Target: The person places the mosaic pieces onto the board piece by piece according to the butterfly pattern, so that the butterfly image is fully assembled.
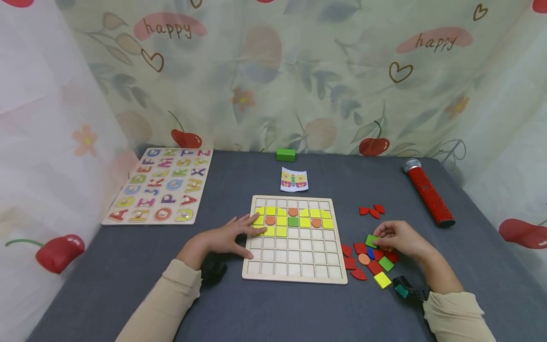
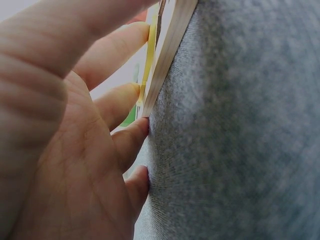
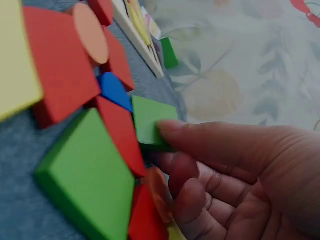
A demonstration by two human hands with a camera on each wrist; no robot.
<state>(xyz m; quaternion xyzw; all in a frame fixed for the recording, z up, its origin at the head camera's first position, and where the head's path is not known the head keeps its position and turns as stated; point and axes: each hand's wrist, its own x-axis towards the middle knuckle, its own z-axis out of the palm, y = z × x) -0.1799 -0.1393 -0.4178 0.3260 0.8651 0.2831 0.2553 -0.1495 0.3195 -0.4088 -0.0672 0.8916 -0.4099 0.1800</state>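
My right hand pinches a green square tile between thumb and fingers, over a loose pile of tiles to the right of the grid board. Spread along the board's left side, my left hand touches the wooden grid board and its yellow tiles with outstretched fingers. Yellow tiles, orange discs and one green square fill cells in the upper rows. In the pile are red tiles, a blue piece, another green square and a yellow square.
Behind the board lie a picture card with a butterfly pattern and a green block. An alphabet puzzle board is at the left. A red microphone lies at the right, and a few red pieces sit above the pile.
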